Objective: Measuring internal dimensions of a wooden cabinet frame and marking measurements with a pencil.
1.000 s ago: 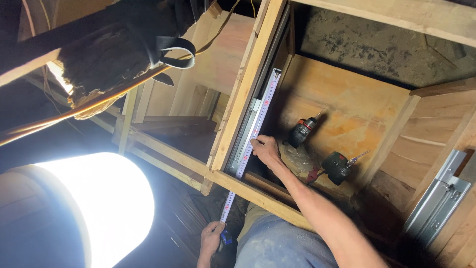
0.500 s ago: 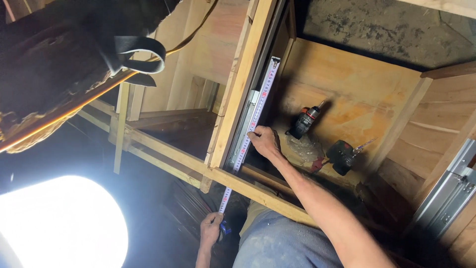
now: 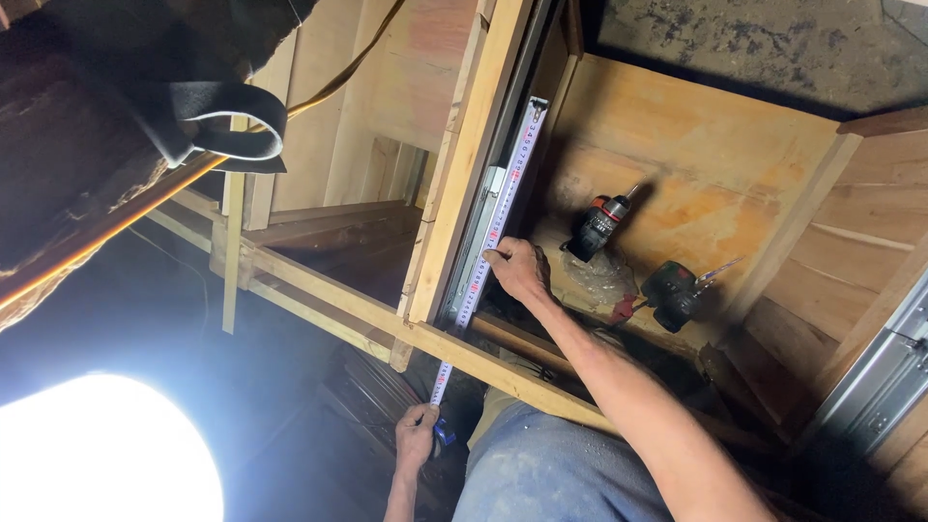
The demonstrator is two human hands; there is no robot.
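A white measuring tape [image 3: 498, 208] runs stretched along a metal drawer slide [image 3: 488, 217] fixed to a wooden upright of a cabinet frame. My right hand [image 3: 517, 271] presses the tape against the slide about halfway along, fingers bent on it. My left hand [image 3: 418, 435] is low in the picture, gripping the blue tape case [image 3: 443, 432] at the tape's near end, just past the wooden front rail [image 3: 464, 358]. My blue-jeaned knee [image 3: 551, 464] shows beside the left hand.
Two cordless drills lie on the plywood bottom of the cabinet: a red-and-black drill [image 3: 597, 224] and a dark green drill [image 3: 677, 293]. Another metal slide [image 3: 884, 372] sits at the right. A bright lamp [image 3: 97, 454] glares at lower left. A black strap [image 3: 227, 126] hangs upper left.
The view has shifted, with the lamp glare sliding down and left. Both hands stay on the tape; the right hand holds about the same place on the slide.
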